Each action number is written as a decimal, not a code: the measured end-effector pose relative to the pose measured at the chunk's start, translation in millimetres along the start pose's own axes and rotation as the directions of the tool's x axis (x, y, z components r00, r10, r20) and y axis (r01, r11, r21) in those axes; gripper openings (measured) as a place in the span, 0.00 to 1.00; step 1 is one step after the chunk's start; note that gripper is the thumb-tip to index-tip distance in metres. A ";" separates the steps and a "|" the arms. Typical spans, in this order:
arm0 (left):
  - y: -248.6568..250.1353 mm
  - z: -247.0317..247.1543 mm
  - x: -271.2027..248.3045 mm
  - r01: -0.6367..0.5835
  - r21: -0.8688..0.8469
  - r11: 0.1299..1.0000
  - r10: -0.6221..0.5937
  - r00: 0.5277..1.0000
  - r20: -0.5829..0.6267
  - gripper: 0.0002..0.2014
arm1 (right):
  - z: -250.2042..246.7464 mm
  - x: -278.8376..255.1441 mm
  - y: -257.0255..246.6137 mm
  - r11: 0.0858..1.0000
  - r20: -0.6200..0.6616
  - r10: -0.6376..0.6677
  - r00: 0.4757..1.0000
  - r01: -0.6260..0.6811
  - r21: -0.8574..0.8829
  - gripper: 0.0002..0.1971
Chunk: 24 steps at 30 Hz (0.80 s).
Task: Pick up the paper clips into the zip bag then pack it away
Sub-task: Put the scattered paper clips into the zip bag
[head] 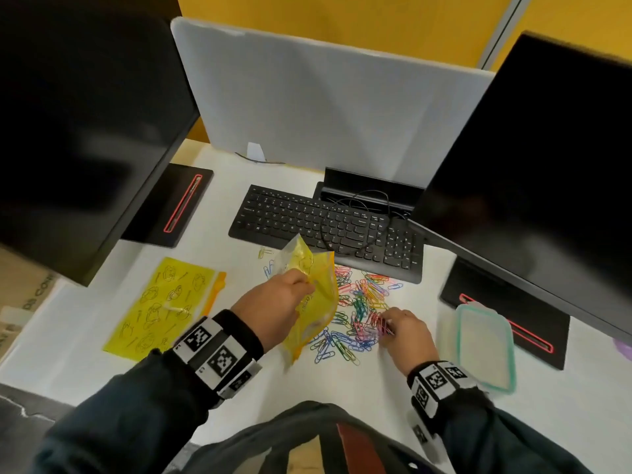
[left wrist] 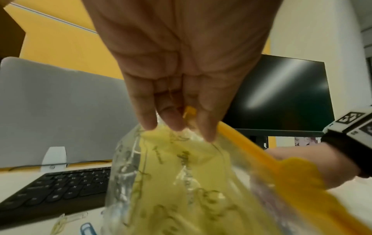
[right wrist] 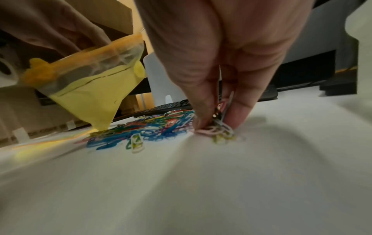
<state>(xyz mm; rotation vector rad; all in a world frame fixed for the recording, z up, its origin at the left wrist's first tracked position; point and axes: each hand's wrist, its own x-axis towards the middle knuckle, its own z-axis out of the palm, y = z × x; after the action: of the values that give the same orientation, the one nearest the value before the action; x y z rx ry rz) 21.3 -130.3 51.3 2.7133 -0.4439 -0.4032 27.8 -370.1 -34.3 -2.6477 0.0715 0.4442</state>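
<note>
A heap of coloured paper clips (head: 355, 309) (right wrist: 153, 128) lies on the white desk in front of the keyboard. My left hand (head: 273, 302) (left wrist: 179, 124) pinches the rim of a yellow zip bag (head: 314, 302) (left wrist: 181, 190) (right wrist: 90, 89) and holds it up, its mouth open and its lower corner touching the clips. My right hand (head: 396, 328) (right wrist: 217, 125) is down on the desk at the heap's right edge, its fingertips pinching a few clips (right wrist: 221, 132).
A second yellow zip bag (head: 164, 306) lies flat on the left. A clear lidded container (head: 485, 343) with a teal rim stands on the right. A black keyboard (head: 328, 227) lies behind the clips, between two dark monitors (head: 533, 165) with a grey divider behind.
</note>
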 end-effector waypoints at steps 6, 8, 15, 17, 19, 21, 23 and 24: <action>-4.1 -9.8 1.7 -0.053 -0.021 0.998 0.052 0.997 -0.065 0.14 | -2.9 1.4 9.2 0.950 -0.042 0.171 0.984 -0.154 0.271 0.16; -4.6 -6.3 3.1 -0.031 -0.031 0.999 0.031 1.000 -0.003 0.15 | -11.1 -2.7 7.0 0.936 -0.042 0.179 0.983 -0.156 0.316 0.16; 0.1 7.7 10.0 -0.060 -0.078 0.995 0.062 0.998 0.016 0.10 | -73.8 -20.2 -44.2 0.777 -0.140 0.017 0.990 0.075 0.625 0.07; 5.0 8.4 12.8 -0.091 -0.103 0.991 0.091 0.996 -0.006 0.09 | -78.7 -22.1 -68.3 0.843 -0.121 -0.110 0.987 0.157 0.514 0.07; 8.7 7.8 14.3 -0.110 -0.129 0.985 0.105 0.994 -0.043 0.09 | -73.8 -21.0 -87.3 0.907 -0.063 -0.180 0.982 0.190 0.376 0.08; 9.7 4.6 14.0 -0.122 -0.150 0.981 0.108 0.990 -0.095 0.10 | -66.6 -21.5 -94.5 0.917 -0.103 -0.233 0.967 0.254 0.308 0.15; 4.8 -0.7 13.7 -0.110 -0.149 0.983 0.092 0.988 -0.125 0.09 | -62.9 -30.1 -95.9 0.877 -0.321 -0.360 0.876 0.435 0.204 0.13; 1.8 -4.1 14.6 -0.098 -0.143 0.985 0.079 0.988 -0.129 0.08 | -61.0 -37.2 -95.3 0.829 -0.386 -0.478 0.789 0.550 0.098 0.08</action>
<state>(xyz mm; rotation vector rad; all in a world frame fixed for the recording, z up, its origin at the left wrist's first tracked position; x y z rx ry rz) 35.5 -135.8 52.5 2.5455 -0.4783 -0.2334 22.4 -312.5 69.8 -2.3685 -0.4708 -0.2106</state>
